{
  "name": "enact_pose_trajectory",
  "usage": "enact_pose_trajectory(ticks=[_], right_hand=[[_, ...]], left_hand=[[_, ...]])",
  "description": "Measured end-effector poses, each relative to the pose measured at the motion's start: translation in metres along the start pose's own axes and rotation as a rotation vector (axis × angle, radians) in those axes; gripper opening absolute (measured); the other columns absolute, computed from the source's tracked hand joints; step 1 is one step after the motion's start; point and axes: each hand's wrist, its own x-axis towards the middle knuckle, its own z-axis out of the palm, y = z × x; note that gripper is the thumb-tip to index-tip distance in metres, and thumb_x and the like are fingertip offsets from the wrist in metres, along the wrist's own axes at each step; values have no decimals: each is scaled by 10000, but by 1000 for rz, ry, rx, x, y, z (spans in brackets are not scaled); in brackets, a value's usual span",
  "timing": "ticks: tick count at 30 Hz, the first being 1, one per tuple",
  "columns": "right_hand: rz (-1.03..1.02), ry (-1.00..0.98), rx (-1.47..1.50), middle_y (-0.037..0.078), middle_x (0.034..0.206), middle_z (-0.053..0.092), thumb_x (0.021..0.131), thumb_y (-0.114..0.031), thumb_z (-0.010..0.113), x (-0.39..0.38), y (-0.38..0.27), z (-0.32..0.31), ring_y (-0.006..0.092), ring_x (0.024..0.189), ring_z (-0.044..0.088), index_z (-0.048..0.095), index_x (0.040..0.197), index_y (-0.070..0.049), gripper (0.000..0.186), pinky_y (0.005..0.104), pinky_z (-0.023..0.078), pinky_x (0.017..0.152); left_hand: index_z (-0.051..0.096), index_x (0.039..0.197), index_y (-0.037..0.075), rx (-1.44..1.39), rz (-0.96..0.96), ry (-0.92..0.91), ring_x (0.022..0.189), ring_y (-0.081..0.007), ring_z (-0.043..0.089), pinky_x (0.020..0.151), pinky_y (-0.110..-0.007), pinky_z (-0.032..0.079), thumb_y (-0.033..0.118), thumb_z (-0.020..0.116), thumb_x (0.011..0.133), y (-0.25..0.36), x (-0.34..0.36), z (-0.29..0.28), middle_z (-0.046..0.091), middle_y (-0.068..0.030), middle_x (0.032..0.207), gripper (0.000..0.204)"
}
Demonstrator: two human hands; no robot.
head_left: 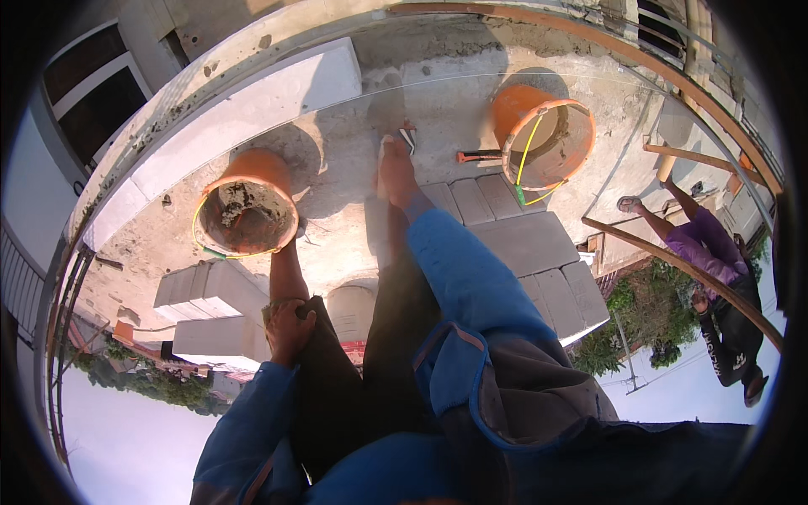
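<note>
My left hand (289, 330) rests on my left knee with its fingers spread over it, holding no tool. My right hand (397, 175) reaches down to the concrete floor in front of me. Its fingers look closed, but blur hides their grip. Right beside those fingertips is a small metal tool (409, 140) with a bit of red; whether I hold it is unclear. To the left stands an orange bucket (265, 168) with grey mortar inside. On the right, another orange bucket (515, 109) is tilted toward me, its inside coated grey. A tool with a red-and-black handle (478, 156) lies beside it.
Pale blocks (539, 244) are stacked on the right, with another stack (215, 303) on the left. Beyond the buckets runs a low block wall (252, 105), with a thin string line along it. Wooden poles (673, 269) cross the right side, where another person (715, 261) is.
</note>
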Motion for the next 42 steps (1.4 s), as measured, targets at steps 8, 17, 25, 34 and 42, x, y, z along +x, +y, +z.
enact_pose_trajectory(ticks=[8, 17, 25, 34, 42], right_hand=[[-578, -427, -1327, 202, 1007, 694, 1000, -212, 619, -174, 56, 60, 354, 774, 743, 547, 1287, -26, 349, 514, 600, 625], [-782, -425, -2101, 279, 1106, 735, 937, -177, 654, -53, 157, 256, 437, 1009, 752, 685, 1181, 37, 327, 558, 615, 849], [-543, -571, -1700, 279, 1228, 716, 1018, -293, 602, -61, 189, 268, 418, 1185, 685, 659, 1343, 50, 476, 481, 555, 1002], [-405, -878, -1114, 242, 1228, 735, 1010, -260, 644, -80, 96, 175, 343, 1129, 702, 680, 1386, -51, 432, 409, 518, 1018], [-861, -614, -1390, 187, 1112, 751, 945, -359, 673, -159, -82, -9, 410, 1055, 714, 698, 1299, -161, 406, 510, 553, 918]], left_hand=[[749, 1277, 119, -214, -34, -55, 1378, -364, 575, 1192, -610, 387, 471, 754, 867, -48, 4, 13, 717, -133, 1351, 541], [774, 1183, 110, -528, 79, 134, 1228, -317, 645, 1062, -568, 453, 438, 763, 857, -115, -2, 39, 749, -98, 1196, 463], [766, 1208, 116, -627, 95, 119, 1226, -291, 636, 1006, -527, 453, 440, 749, 869, -145, -4, 58, 734, -95, 1221, 469], [761, 1218, 105, -390, 112, 63, 1281, -318, 624, 1069, -554, 463, 425, 752, 868, -103, 6, 38, 728, -118, 1246, 475], [740, 1309, 142, -197, 12, 21, 1376, -375, 582, 1164, -518, 453, 438, 763, 873, -46, -6, 11, 694, -164, 1384, 527]])
